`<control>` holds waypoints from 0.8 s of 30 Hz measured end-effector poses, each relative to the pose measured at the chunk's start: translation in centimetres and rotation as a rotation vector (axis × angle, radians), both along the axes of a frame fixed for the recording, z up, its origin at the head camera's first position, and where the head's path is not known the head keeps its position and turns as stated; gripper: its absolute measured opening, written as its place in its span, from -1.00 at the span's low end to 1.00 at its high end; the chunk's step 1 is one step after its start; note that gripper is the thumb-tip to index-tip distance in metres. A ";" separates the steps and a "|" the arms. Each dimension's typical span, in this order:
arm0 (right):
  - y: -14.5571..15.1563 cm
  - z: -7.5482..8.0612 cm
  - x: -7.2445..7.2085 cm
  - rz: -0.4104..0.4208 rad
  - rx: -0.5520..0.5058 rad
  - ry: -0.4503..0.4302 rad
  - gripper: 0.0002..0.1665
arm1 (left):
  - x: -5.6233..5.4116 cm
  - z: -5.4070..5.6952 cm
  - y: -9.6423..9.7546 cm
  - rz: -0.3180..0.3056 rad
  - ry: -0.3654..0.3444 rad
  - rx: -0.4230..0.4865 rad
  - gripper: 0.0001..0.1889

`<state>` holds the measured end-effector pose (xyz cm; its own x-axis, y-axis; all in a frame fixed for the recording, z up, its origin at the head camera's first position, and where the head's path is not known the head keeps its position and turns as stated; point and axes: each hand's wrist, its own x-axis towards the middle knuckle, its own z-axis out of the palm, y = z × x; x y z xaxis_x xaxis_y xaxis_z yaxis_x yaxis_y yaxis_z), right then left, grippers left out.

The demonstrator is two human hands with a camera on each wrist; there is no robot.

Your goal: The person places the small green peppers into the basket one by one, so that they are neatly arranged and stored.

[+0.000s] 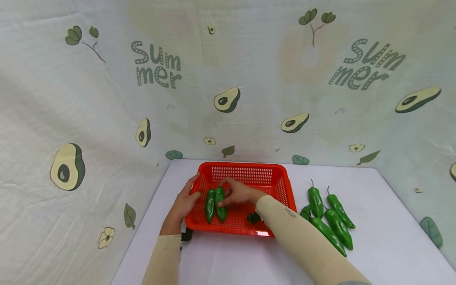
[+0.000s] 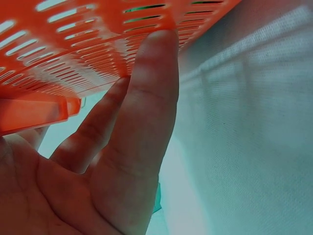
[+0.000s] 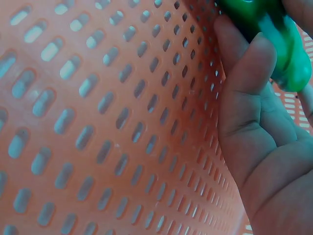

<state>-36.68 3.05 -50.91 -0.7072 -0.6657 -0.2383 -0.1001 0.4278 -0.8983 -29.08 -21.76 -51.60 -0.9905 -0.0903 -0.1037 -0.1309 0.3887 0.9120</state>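
A red plastic basket (image 1: 246, 164) with slotted walls stands on the table. My left hand (image 1: 184, 204) grips its left rim, thumb over the inner side; in the left wrist view the fingers (image 2: 142, 103) press against the slotted outside. Inside the basket, toward the left, two green peppers lie side by side, stems pointing away. My right hand (image 1: 240, 192) reaches in and pinches the right-hand green pepper (image 1: 220, 211) between thumb and fingers. Just left of it lies the other green pepper (image 1: 209, 206). The right wrist view has the held pepper near its upper right corner, partly cut off.
Several more green peppers (image 1: 340, 227) lie in a loose group on the white table (image 1: 377, 206), right of the basket and beside the right forearm. A light cloth (image 1: 256, 79) printed with avocados and lettering hangs behind and at both sides.
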 end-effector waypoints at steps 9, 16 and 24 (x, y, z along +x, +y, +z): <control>0.1 -0.1 0.2 -0.010 0.034 0.009 -0.17 | 0.0 0.1 0.1 0.006 -0.006 0.002 -0.29; 0.1 -0.4 0.1 -0.030 0.094 0.074 -0.18 | -0.1 0.0 0.1 0.004 -0.012 0.010 -0.30; 0.0 0.0 0.2 -0.040 0.106 0.086 -0.21 | -0.1 0.2 0.1 0.007 -0.019 0.012 -0.29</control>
<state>-36.50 3.06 -50.93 -0.7536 -0.6106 -0.2432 -0.1553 0.5250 -0.8368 -29.15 -21.65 -51.39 -0.9877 -0.0958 -0.1237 -0.1510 0.3767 0.9140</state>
